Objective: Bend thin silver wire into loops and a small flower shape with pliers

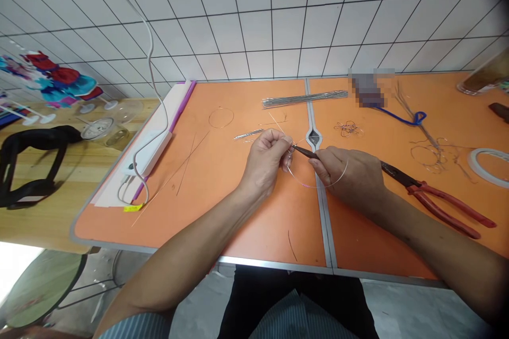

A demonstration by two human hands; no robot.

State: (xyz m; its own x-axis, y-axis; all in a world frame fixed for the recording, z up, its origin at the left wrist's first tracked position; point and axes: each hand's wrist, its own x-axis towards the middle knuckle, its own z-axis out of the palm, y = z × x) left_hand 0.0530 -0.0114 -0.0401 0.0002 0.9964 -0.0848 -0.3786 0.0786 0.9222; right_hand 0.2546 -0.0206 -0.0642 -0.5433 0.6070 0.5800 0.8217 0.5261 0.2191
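In the head view, the left hand (pixel 264 164) pinches a thin wire loop (pixel 297 178) in its fingertips, held above the orange table (pixel 274 233). The right hand (pixel 345 175) closes around a dark-handled tool (pixel 307 152) whose tip meets the wire by the left fingers. Red-handled pliers (pixel 441 206) lie just beside the right hand.

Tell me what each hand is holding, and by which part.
The left hand appears to pinch a thin wire loop at its end, between thumb and fingers; the right hand holds a slim dark-handled tool by its handle.
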